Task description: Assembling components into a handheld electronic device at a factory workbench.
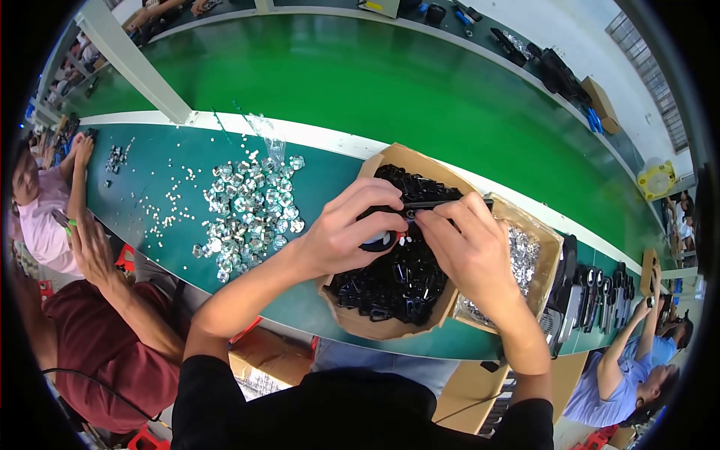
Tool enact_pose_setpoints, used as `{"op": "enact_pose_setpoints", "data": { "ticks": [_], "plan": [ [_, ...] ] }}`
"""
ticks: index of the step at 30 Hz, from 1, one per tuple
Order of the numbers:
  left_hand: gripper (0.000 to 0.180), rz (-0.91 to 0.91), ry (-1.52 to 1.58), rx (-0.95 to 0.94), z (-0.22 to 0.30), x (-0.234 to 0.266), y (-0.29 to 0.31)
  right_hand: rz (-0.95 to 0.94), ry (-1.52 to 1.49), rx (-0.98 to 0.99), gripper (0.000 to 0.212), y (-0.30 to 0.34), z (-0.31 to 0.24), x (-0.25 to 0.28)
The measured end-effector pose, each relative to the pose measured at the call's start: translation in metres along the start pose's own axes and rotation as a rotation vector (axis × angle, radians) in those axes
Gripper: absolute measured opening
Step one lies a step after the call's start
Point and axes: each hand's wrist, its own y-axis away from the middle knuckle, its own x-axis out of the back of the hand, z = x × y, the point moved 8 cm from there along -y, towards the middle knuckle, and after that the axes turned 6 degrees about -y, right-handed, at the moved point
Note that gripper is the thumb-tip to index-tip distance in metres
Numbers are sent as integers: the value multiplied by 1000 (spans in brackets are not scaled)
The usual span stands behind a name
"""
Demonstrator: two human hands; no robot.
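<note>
Both my hands meet over a cardboard box [352, 319] of small glossy black plastic parts [397, 281]. Between them is a long black device [431, 204], with a rounded, shiny end [380, 241] showing below the left fingers. My left hand [352, 225] is closed around the rounded end. My right hand [469, 240] is closed too, its fingertips pinched at the middle of the device near a small round detail. Whether a smaller piece sits under those fingertips is hidden.
Right of the box stands a carton [551, 281] of small silvery metal pieces [523, 259]. Beyond it lie several black and grey devices [592, 292]. Shiny metal parts [255, 202] and tiny pale bits [172, 199] spread leftward. Co-workers sit at both sides; a green belt [315, 82] runs behind.
</note>
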Motion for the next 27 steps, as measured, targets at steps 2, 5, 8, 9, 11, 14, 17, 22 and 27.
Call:
{"op": "enact_pose_setpoints", "data": {
  "ticks": [2, 5, 8, 9, 11, 14, 17, 22, 27],
  "plan": [
    [38, 7, 1, -15, 1, 1, 0, 16, 1, -11, 28, 1, 0, 1],
    [39, 6, -2, -33, 1, 2, 0, 27, 24, 7, 27, 1, -2, 2],
    [40, 19, 24, -39, 2, 2, -1, 39, 75, 54, 25, 0, -7, 2],
    [40, 19, 16, -35, 2, 1, -1, 37, 97, 52, 23, 0, -8, 1],
    [41, 15, 12, -33, 3, 1, -1, 35, 119, 45, 22, 1, -9, 0],
    [42, 14, 6, -43, 6, 0, -3, 27, 118, 22, 20, 4, -9, -3],
    [42, 52, 48, -18, 5, 0, -5, 14, 76, -45, 18, 8, -3, -5],
    [49, 31, 24, -33, 4, -1, -3, 120, 15, -140, 17, 15, 10, 3],
    [44, 44, 60, -48, 6, 2, -3, 247, 92, -321, 35, 1, 15, 34]
  ]
}}
